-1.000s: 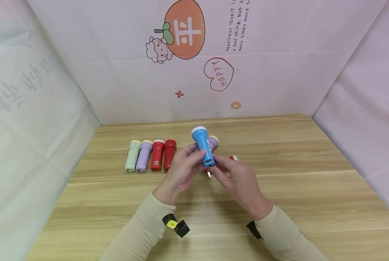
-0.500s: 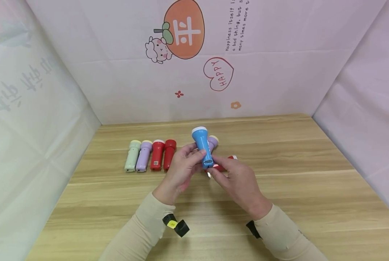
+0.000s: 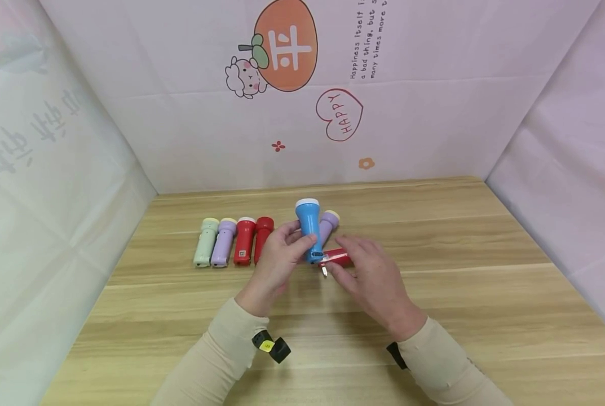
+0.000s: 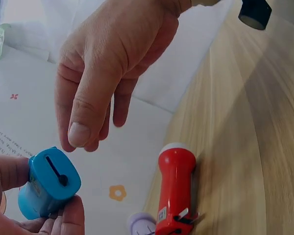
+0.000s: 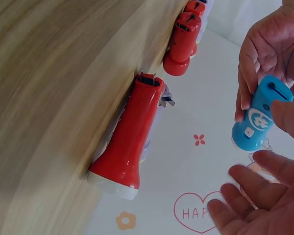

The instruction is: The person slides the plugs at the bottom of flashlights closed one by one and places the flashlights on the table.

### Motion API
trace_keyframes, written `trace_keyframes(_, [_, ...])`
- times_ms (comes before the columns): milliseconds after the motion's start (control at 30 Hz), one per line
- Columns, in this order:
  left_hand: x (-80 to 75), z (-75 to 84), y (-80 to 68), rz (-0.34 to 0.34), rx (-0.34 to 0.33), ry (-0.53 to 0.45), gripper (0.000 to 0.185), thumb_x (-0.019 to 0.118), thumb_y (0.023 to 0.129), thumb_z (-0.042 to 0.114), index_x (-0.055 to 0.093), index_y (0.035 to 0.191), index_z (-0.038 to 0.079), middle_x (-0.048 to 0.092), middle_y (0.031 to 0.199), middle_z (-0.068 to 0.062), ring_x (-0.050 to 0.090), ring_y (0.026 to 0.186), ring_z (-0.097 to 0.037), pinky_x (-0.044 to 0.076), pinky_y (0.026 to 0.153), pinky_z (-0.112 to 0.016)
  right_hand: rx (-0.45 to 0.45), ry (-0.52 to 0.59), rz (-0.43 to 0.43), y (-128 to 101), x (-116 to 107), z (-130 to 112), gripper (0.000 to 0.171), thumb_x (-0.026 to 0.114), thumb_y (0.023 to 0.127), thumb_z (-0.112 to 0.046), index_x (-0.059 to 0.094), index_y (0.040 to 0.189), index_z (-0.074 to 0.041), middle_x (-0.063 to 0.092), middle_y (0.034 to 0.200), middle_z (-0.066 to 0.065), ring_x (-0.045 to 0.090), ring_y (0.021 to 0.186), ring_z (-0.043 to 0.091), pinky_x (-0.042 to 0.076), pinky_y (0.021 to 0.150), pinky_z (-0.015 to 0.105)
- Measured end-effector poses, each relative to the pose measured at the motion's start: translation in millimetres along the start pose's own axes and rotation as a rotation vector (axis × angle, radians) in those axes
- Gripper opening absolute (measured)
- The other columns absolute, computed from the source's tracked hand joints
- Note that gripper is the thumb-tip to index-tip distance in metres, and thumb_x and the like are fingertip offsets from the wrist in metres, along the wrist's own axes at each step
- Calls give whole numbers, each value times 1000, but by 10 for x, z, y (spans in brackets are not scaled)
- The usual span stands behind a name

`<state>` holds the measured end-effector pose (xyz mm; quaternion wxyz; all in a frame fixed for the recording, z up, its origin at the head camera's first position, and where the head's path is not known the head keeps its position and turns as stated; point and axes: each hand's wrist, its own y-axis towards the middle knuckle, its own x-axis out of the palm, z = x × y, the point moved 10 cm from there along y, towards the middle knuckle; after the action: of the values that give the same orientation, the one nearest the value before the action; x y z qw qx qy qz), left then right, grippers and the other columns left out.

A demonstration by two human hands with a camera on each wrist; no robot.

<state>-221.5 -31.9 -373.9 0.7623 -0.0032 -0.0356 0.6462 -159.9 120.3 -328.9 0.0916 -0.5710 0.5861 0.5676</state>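
A blue flashlight (image 3: 308,221) with a white rim is held up off the table, lens end away from me. My left hand (image 3: 281,255) grips its handle between thumb and fingers. The flashlight's tail end, with a narrow slot, shows in the left wrist view. My right hand (image 3: 375,277) is just right of it, fingers apart and holding nothing. Beneath that hand lies a red flashlight (image 5: 127,132) with a white rim, its metal plug prongs (image 3: 325,271) folded out. Behind the blue one, a purple flashlight (image 3: 329,222) lies partly hidden.
On the left side of the wooden table (image 3: 180,327) several flashlights lie in a row: mint green (image 3: 207,243), purple (image 3: 224,243), red with a white rim (image 3: 244,242) and all red (image 3: 264,235). Printed cloth walls (image 3: 206,141) enclose the back and sides.
My right fingers have come away from the blue flashlight's tail end and spread. My left hand has shifted the flashlight slightly left, uncovering more of the purple and red flashlights.
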Motion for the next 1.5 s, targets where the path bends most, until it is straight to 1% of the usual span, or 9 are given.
trace_keyframes(200, [-87, 6, 26, 31, 6, 93, 63, 72, 98, 28, 48, 151, 4, 65, 138, -12, 64, 122, -28, 57, 102, -44, 95, -43, -89, -12, 76, 114, 72, 80, 92, -40, 55, 146, 0, 56, 147, 27, 53, 136, 46, 48, 108, 62])
trace_keyframes(333, [-149, 25, 51, 56, 24, 194, 64, 73, 97, 30, 50, 150, 3, 67, 132, -11, 68, 117, -27, 58, 99, -44, 148, -88, -152, -21, 131, 185, 78, 75, 94, -48, 50, 150, 1, 48, 152, 31, 44, 143, 52, 42, 111, 68])
trace_keyframes(600, [-259, 45, 98, 121, 78, 487, 64, 73, 95, 38, 55, 146, 4, 71, 126, -8, 73, 106, -22, 61, 89, -39, 174, -205, -197, -49, 173, 259, 88, 74, 92, -56, 45, 152, 0, 38, 157, 36, 32, 146, 59, 29, 118, 71])
trace_keyframes(900, [-301, 82, 104, 172, 130, 815, 61, 71, 94, 41, 59, 142, 4, 73, 126, -10, 72, 105, -25, 59, 88, -43, 248, -266, -240, -88, 211, 381, 98, 71, 90, -63, 36, 160, -4, 26, 164, 34, 22, 149, 62, 25, 114, 79])
trace_keyframes(1033, [-305, 106, 122, 193, 152, 961, 52, 72, 95, 40, 63, 131, 5, 75, 106, -7, 69, 86, -21, 57, 73, -38, 270, -298, -272, -104, 233, 427, 103, 70, 89, -67, 32, 162, -6, 24, 165, 34, 21, 149, 62, 23, 114, 80])
trace_keyframes(1100, [-302, 122, 134, 199, 163, 1021, 45, 72, 94, 38, 65, 123, 4, 71, 93, -5, 65, 76, -20, 53, 64, -35, 270, -310, -277, -107, 233, 437, 104, 70, 88, -68, 32, 162, -6, 24, 165, 34, 22, 149, 62, 24, 114, 80])
trace_keyframes(1233, [-294, 130, 166, 203, 183, 1112, 31, 73, 94, 33, 64, 104, 5, 61, 75, -4, 58, 63, -20, 46, 54, -32, 267, -310, -275, -112, 225, 444, 104, 71, 88, -68, 32, 162, -6, 24, 165, 34, 22, 149, 63, 25, 114, 80])
trace_keyframes(1367, [-270, 79, 225, 196, 189, 1211, 27, 74, 95, 30, 59, 91, 7, 57, 68, -4, 56, 57, -21, 44, 50, -32, 269, -299, -278, -122, 224, 452, 104, 71, 88, -67, 31, 162, -7, 24, 165, 34, 20, 149, 63, 24, 114, 80])
trace_keyframes(1500, [-223, 7, 280, 186, 180, 1299, 29, 73, 96, 30, 61, 95, 3, 59, 71, -5, 57, 58, -22, 48, 51, -34, 271, -296, -293, -137, 235, 459, 103, 70, 88, -68, 31, 163, -7, 23, 166, 34, 20, 150, 63, 23, 114, 80])
